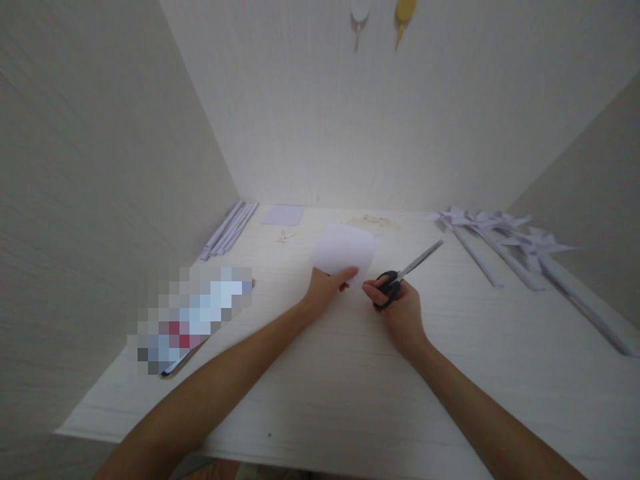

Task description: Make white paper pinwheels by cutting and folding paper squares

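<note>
My left hand point(326, 288) pinches the near edge of a white square of paper point(344, 248), holding it tilted above the middle of the pale wooden table point(350, 387). My right hand point(397, 312) is closed round the black handles of a pair of scissors point(407, 270). Their metal blades point up and to the right, away from the paper and appear closed. The two hands sit close together, a little apart.
Rolled white paper sticks point(229, 230) lie at the back left beside a flat paper sheet point(283, 215). Several paper pinwheels on sticks point(520, 250) lie at the right. A blurred-out object point(193, 317) lies on the left. Walls enclose three sides.
</note>
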The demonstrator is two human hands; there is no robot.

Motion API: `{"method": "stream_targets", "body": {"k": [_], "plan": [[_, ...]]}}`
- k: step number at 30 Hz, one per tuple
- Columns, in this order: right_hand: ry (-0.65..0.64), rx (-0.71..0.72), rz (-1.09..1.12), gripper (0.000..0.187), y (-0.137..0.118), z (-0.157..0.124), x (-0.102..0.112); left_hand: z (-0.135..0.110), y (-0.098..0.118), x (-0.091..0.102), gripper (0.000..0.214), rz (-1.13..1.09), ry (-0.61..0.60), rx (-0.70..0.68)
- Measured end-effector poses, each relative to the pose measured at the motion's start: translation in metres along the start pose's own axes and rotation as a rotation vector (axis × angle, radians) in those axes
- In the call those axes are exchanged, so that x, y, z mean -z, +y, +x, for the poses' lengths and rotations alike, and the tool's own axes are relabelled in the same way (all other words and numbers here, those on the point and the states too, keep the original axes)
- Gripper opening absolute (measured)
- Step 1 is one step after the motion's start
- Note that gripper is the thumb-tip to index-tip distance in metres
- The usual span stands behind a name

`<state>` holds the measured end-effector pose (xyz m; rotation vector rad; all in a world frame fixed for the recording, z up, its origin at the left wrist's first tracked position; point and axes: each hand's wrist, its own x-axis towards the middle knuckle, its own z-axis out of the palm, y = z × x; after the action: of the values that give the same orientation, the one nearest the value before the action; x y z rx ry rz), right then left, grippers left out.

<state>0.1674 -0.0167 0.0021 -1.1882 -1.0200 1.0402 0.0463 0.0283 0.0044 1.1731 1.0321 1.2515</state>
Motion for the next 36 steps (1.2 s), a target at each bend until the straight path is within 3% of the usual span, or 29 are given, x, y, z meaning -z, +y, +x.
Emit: {"method": "stream_targets", "body": {"k": [5, 12, 36], "plan": [[-0.046, 0.003, -0.007, 0.025, -0.0032, -0.0009, -0.0008, -0.0005, 0.001, -0.0011, 0.023, -0.008, 0.012, 0.023], [0.002, 0.015, 0.008, 0.024, 0.0004, 0.0022, -0.0004, -0.0038, 0.0012, -0.0026, 0.022, 0.115, -0.016, -0.012], [0.037, 0.013, -0.021, 0.024, 0.002, 0.0027, 0.0, -0.005, 0.0012, -0.0016, 0.023, 0.202, -0.072, -0.063]]}}
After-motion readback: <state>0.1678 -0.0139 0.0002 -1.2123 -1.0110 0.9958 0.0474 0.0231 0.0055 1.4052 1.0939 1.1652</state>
